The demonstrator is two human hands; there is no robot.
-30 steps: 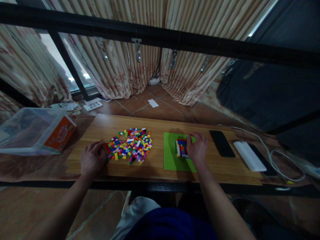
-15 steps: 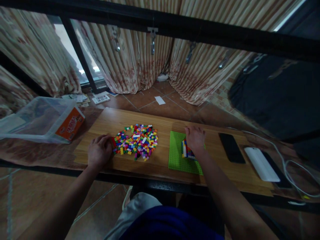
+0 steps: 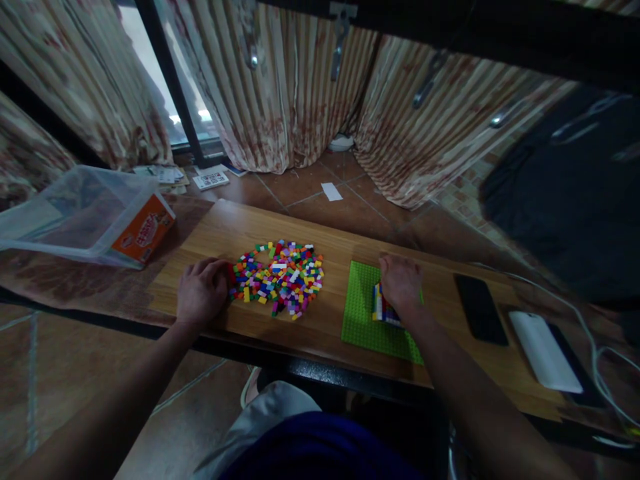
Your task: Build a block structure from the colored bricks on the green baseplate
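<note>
A spread pile of small, many-coloured toy bricks lies on the wooden board. At its left edge, my left hand rests with curled fingers closed on a red toy brick. Right of the pile lies a green studded baseplate. On it stands a low brick build with yellow, white, blue and red parts. My right hand is over the far part of this build, fingers bent and closed together. Its fingertips, and anything between them, are hidden.
A clear plastic bin with an orange label stands at the left. Right of the baseplate lie a black phone, a white slab-shaped device and a white cable. A black bar crosses above the far side.
The camera view has tilted and shifted, so the table appears more slanted. Both hands keep about the same places, left by the pile and right over the build.
</note>
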